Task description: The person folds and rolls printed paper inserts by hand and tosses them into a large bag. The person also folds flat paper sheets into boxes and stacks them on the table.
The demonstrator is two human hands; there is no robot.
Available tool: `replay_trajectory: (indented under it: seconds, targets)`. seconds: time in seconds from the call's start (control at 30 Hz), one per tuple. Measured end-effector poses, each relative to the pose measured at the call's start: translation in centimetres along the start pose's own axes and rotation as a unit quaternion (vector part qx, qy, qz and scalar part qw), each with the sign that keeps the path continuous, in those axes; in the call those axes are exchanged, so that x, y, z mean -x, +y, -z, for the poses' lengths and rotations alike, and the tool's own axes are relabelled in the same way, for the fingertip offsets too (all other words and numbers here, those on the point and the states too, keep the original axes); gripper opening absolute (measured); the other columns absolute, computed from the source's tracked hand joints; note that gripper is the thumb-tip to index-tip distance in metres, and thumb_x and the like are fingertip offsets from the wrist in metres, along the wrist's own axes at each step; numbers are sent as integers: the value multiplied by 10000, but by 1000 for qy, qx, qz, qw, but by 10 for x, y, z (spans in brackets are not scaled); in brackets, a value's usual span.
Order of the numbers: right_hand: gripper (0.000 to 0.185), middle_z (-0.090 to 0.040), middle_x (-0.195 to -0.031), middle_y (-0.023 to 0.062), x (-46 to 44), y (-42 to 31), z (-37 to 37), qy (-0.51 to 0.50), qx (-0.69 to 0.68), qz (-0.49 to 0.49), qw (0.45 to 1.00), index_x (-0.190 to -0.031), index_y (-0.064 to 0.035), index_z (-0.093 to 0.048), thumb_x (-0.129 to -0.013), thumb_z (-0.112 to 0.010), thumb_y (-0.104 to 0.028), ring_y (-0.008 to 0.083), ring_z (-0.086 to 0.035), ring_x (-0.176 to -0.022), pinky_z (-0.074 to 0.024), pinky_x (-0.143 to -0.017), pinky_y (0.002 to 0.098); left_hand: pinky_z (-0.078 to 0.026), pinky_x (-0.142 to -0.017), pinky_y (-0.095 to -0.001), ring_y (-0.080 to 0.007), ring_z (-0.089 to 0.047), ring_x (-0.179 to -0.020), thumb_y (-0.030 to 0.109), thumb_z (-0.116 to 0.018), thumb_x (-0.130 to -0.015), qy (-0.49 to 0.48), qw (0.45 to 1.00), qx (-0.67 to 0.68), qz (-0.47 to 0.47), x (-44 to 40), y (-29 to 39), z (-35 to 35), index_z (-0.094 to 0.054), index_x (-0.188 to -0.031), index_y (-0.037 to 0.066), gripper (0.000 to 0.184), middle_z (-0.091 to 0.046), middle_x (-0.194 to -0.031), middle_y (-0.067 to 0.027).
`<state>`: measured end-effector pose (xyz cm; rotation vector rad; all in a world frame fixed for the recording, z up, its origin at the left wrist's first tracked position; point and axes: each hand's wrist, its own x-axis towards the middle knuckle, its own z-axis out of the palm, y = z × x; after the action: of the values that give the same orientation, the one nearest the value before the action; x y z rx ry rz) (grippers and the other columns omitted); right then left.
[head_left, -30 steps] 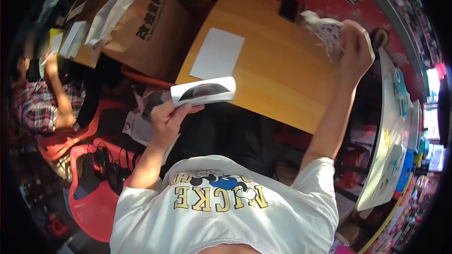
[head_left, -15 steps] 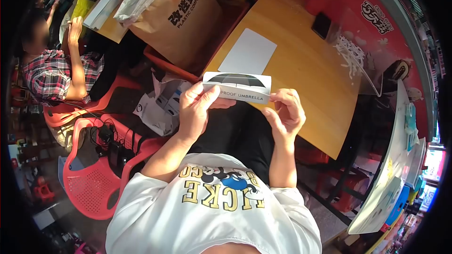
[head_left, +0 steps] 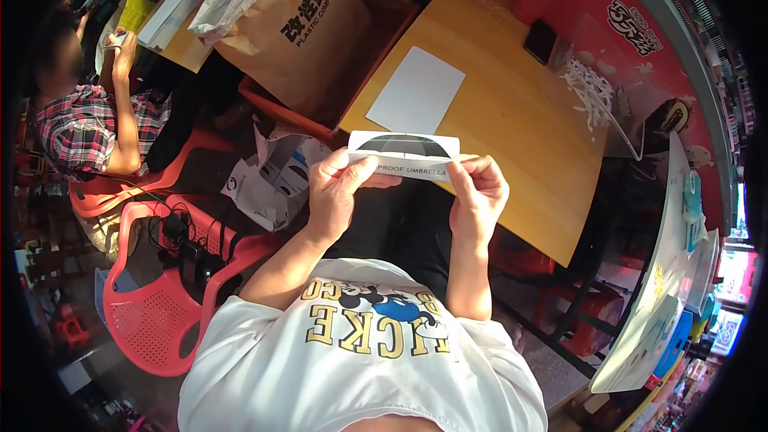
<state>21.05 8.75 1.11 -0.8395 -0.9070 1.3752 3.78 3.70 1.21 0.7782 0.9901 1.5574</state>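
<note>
In front of my lap, both hands hold a small white umbrella box (head_left: pixel 412 162), printed with a black umbrella and lettering that ends in "PROOF UMBRELLA". My left hand (head_left: pixel 336 192) is closed on its left end, thumb over the front and fingers behind. At the right end, my right hand (head_left: pixel 478 196) pinches the corner between thumb and fingers. Just beyond the box, a flat white card (head_left: pixel 416 90) lies on the wooden table (head_left: pixel 512 112). Whether anything is inside the box cannot be seen.
A black phone (head_left: pixel 541 40) and a clear bin of white strips (head_left: pixel 590 94) are on the table. A large paper sack (head_left: pixel 296 40) stands at its left. Red chairs (head_left: pixel 156 312) hold cables. Another person in a plaid shirt (head_left: pixel 80 132) sits at far left.
My right hand has moved in from beside the box and now grips its right end. The box has tilted slightly and come a little lower. The other person's hand has shifted slightly.
</note>
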Motion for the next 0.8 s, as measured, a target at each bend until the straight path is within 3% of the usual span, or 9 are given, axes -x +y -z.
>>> replay_trajectory:
  seconds: [0.1,0.13,0.2,0.27,0.43,0.57,0.73,0.77,0.8]
  targets:
    - [140,-580,-701,15,-8,5,6,3,-46,-46,998,-783,-27,-555,-788,-690,12,32,-502,-591,-406,-581,166,-561,-758,-320,-228,-684,-785,90,-492,-930,-2,999,-41,-13,-3,-7,3,-586,-1058,-66,223,-673,-923,-178]
    - [138,-547,-655,5,-11,5,7,9,-35,-64,997,-896,-17,-557,-809,-664,-8,31,-483,-557,-381,-511,165,-561,-758,-320,-228,-684,-785,90,-492,-930,1,999,-43,-14,-5,-8,5,-586,-1058,-66,223,-673,-923,-178]
    - [208,-592,-724,45,-12,1,6,-35,-56,-104,992,-1015,10,-545,-827,-629,-13,41,-494,-539,-380,-448,169,-561,-747,-309,-222,-684,-785,91,-490,-931,4,999,-39,-16,-8,-9,8,-582,-1051,-77,226,-672,-917,-179]
    - [317,-635,-920,124,-7,-7,-7,-52,-25,-151,987,-1118,47,-508,-826,-620,-6,62,-506,-473,-436,-398,194,-564,-736,-320,-236,-685,-767,103,-484,-936,17,998,-62,-19,-8,-6,6,-585,-1013,-82,224,-671,-902,-184]
    - [264,-636,-829,102,-5,9,-15,-60,-28,-163,984,-1019,34,-536,-790,-668,40,65,-501,-435,-428,-377,192,-565,-722,-304,-216,-684,-776,121,-493,-936,-12,994,-107,25,-6,-2,3,-568,-1053,-85,248,-667,-927,-171]
    - [174,-634,-750,81,0,18,-23,-31,-4,-121,992,-919,14,-558,-793,-678,27,61,-491,-428,-403,-370,187,-559,-571,-237,-166,-678,-715,80,-647,-820,32,993,-38,103,-12,0,-2,-569,-1062,-56,288,-669,-907,-132]
    - [153,-634,-732,70,2,21,-23,-38,34,-107,993,-899,0,-572,-794,-681,25,57,-488,-432,-354,-360,179,-504,-478,-193,-90,-629,-645,134,-745,-768,67,991,-103,59,-14,-10,-11,-600,-982,-27,304,-670,-827,-86]
    - [146,-635,-732,68,3,20,-24,-31,41,-108,993,-890,1,-576,-793,-681,27,56,-486,-432,-354,-360,179,-439,-438,-175,-70,-557,-517,148,-746,-773,76,990,-105,53,-14,-9,-13,-619,-940,-4,260,-658,-782,-61]
    - [108,-624,-716,55,3,20,-24,-26,36,-104,994,-876,3,-584,-811,-669,7,58,-472,-414,-347,-355,182,-439,-438,-175,-70,-557,-517,148,-746,-773,77,990,-106,53,-14,-11,-13,-619,-940,-4,260,-658,-782,-61]
